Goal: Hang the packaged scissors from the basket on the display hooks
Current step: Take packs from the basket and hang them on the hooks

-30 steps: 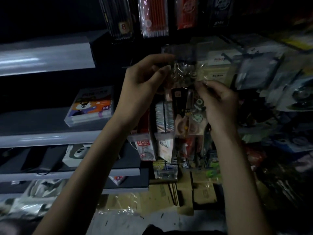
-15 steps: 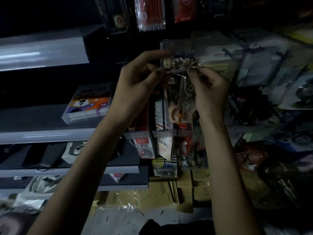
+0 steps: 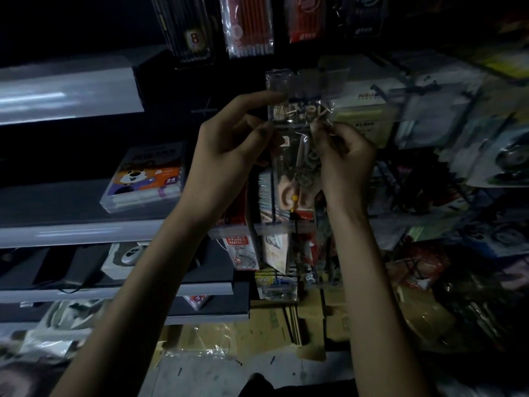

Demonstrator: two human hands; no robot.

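A clear packet of scissors [image 3: 297,156] with peach handles hangs upright between both hands in front of the dark display wall. My left hand [image 3: 229,150] pinches its top left corner, forefinger stretched along the upper edge. My right hand [image 3: 343,159] pinches the top right corner, fingers curled round the plastic. The packet's top sits just below a clear price-tag holder [image 3: 309,81] at the end of a display hook. The hook itself is hard to make out in the dark. No basket shows.
Pen packs [image 3: 249,24] hang above. Grey shelves at the left carry a marker box [image 3: 146,176]. More hanging packets [image 3: 243,239] crowd below the hands and packaged goods [image 3: 458,124] fill the right. Cardboard [image 3: 274,325] lies on the floor.
Both hands have lifted the scissors packet upward, from the level of the lower hanging goods to just under the clear tag holder. Grip on both top corners is unchanged.
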